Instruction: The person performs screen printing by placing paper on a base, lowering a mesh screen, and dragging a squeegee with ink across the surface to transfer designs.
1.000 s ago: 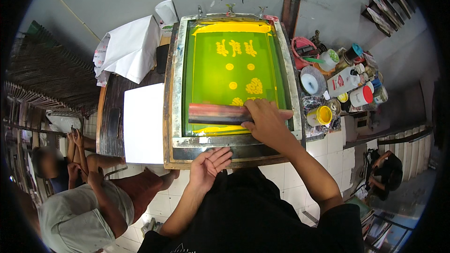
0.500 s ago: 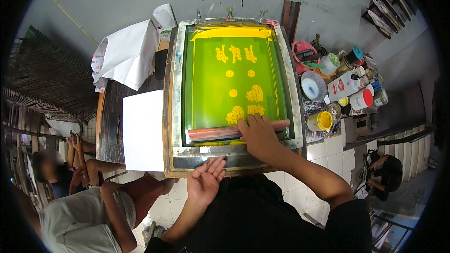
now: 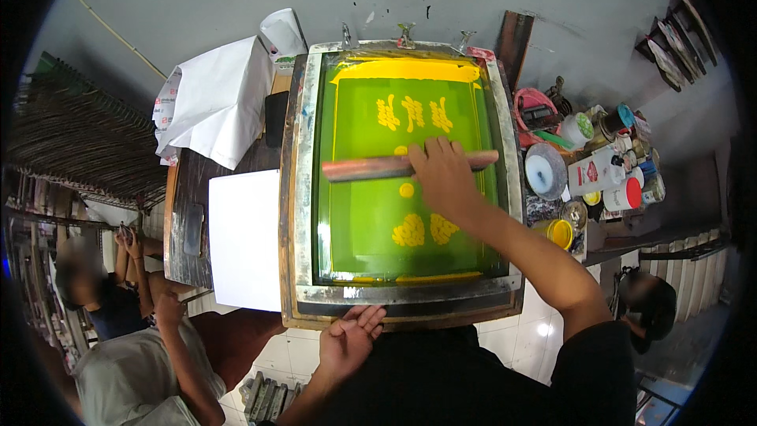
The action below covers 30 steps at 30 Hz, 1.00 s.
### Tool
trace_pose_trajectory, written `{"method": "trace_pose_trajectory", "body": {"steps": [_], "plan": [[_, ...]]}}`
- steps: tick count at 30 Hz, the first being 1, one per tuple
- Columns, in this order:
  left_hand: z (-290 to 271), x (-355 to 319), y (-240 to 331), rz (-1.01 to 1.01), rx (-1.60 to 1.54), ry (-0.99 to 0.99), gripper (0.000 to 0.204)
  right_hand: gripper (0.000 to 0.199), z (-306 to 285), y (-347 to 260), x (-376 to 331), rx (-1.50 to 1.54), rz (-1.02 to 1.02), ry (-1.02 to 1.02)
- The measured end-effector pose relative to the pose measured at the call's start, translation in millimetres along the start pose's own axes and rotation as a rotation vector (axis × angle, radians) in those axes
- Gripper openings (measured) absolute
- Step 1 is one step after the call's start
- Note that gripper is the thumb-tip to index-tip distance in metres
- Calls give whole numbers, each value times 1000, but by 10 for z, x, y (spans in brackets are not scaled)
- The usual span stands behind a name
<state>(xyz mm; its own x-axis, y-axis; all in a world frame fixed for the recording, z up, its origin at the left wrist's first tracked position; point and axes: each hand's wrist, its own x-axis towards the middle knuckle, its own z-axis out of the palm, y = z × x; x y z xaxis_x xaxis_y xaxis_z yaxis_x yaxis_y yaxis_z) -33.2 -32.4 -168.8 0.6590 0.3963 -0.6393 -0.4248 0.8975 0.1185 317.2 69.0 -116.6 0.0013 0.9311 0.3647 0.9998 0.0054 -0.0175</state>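
Observation:
My right hand (image 3: 444,177) is wrapped over the reddish wooden handle of a squeegee (image 3: 367,169), which lies crosswise on the middle of a green printing screen (image 3: 359,213). Yellow characters, dots and cloud-like shapes show on the mesh, some of them hidden by the squeegee and hand. A thick band of yellow ink (image 3: 402,71) runs along the screen's far end. Around the mesh is a worn metal frame (image 3: 402,291), set on a wood-edged board. My left hand (image 3: 348,345) rests palm up at the board's near edge, its fingers loosely stretched and holding nothing.
White sheets (image 3: 246,241) lie left of the screen, with a white paper wrapping (image 3: 217,99) behind them. Tubs, bottles and a yellow ink pot (image 3: 560,233) crowd the right side. Metal clamps (image 3: 405,36) stand at the far edge. One person (image 3: 134,363) sits close at left; others are further off.
My right hand has pushed the squeegee from the near end of the screen up to its middle. The left hand stays near the front edge, and the view has shifted slightly.

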Motion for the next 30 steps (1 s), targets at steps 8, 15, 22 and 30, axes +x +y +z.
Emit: {"method": "trace_pose_trajectory", "body": {"steps": [8,15,22,30], "plan": [[-61,15,-34,-11,-106,56,35,46,345,719,900,4,58,-113],[0,-16,-103,43,-97,100,35,51,508,1166,1460,-16,41,-163],[-24,17,-151,69,-133,21,36,46,266,1332,1756,154,160,-412],[-25,8,-185,81,-93,73,34,42,323,1343,1726,126,150,-374]]}}
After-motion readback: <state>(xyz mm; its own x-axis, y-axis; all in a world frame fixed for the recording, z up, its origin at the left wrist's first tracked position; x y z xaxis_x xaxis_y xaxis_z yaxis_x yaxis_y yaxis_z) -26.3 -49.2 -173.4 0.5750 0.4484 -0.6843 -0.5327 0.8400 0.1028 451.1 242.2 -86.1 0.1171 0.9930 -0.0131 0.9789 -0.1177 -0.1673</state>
